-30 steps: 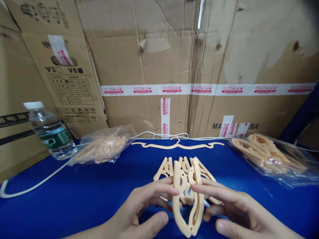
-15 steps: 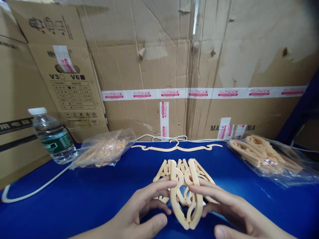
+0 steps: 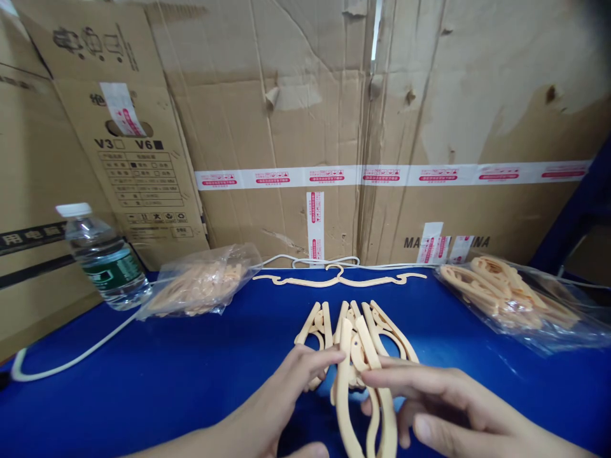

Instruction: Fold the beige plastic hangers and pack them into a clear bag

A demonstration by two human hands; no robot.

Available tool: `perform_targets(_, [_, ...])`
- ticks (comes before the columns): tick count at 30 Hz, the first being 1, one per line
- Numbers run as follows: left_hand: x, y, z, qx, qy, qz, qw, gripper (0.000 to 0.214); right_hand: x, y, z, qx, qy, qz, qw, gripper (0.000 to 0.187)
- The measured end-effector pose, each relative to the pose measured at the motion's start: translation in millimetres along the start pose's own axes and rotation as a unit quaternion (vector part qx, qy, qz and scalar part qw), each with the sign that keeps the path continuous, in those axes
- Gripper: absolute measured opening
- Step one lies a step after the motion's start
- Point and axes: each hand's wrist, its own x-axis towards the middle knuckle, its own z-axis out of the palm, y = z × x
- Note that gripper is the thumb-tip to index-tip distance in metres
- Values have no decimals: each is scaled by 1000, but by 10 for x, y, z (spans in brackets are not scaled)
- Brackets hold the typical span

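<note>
On the blue counter (image 3: pixel 167 381), other folded hangers (image 3: pixel 326 324) lie just beyond our hands. Our left hand (image 3: pixel 289 381) and right hand (image 3: pixel 443 404) have between them one folded hanger (image 3: pixel 342 394), touching both, so neither hand is nearer. Its long axis points away from us — the near end is cut off by the view. Each grip grasps one side lightly with the fingers; the thumbs stand apart from it, and some fingertips are hidden behind.

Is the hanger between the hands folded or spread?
Folded: the held hanger has its two arms close side by side, while the spread hanger at the back reaches out to left and right.
</note>
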Motion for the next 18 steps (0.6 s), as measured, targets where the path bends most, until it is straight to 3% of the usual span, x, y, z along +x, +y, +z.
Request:
perform_targets(3, [-13, -31, 2, 34, 53, -24, 998, 69, 41, -14, -59, 22, 61, -6, 998, 37])
perform_targets(6, [-28, -86, -6, 56, 76, -65, 993, 62, 113, -59, -256, 8, 119, 7, 993, 41])
perform_targets(11, [-11, -128, -12, 81, 75, -7, 994, 57, 203, 76, -692, -106, 182, 50, 976, 52])
perform_targets(14, [18, -125, -11, 81, 75, 38, 993, 53, 193, 197, -838, -198, 189, 61, 960, 54])
perform_targets(18, [36, -123, -18, 90, 76, 41, 992, 46, 100, 210, -856, -340, 157, 44, 926, 64])
